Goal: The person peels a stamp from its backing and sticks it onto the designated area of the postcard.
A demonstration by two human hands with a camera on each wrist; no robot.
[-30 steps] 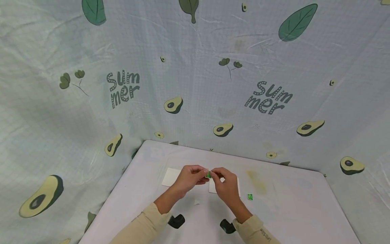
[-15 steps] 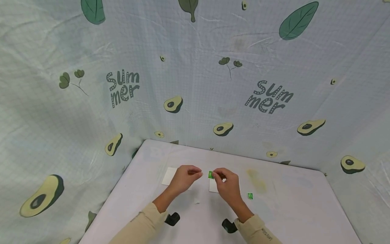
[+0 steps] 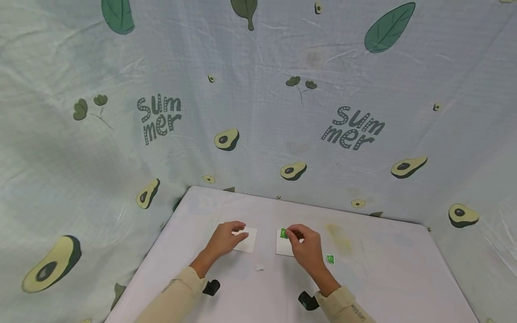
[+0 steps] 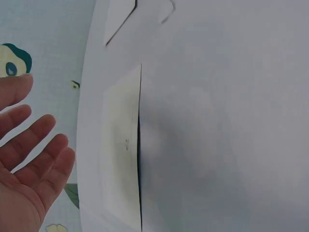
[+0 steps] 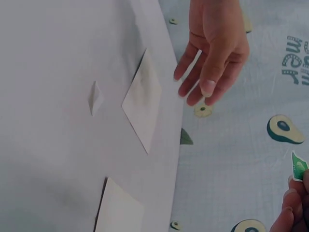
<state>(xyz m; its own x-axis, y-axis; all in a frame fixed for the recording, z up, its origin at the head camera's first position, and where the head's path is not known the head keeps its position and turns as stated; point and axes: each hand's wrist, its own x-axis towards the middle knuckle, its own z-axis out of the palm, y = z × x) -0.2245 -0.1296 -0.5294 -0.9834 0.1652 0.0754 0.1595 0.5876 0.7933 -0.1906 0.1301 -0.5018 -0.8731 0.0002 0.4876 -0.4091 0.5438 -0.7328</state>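
Note:
Between thumb and forefinger, my right hand (image 3: 308, 246) pinches a small green stamp (image 3: 284, 233) with a white border. It is held over the far left part of a flat white paper rectangle (image 3: 284, 247), which the hand partly covers. The right wrist view shows the stamp (image 5: 299, 168) at its edge, by the fingertips. My left hand (image 3: 223, 237) holds nothing; its fingers are spread and loosely bent above another white paper rectangle (image 3: 248, 241). In the left wrist view that paper (image 4: 121, 150) lies on the table, apart from the left hand (image 4: 34, 159).
A second green stamp (image 3: 330, 259) lies on the white table (image 3: 383, 269), right of my right hand. A tiny white scrap (image 3: 260, 268) is between my forearms. Behind the table hangs a cloth (image 3: 258, 112) printed with avocados and leaves.
My left hand has let go of the stamp and moved left, uncovering part of the left paper. The right hand keeps the stamp and has shifted slightly right.

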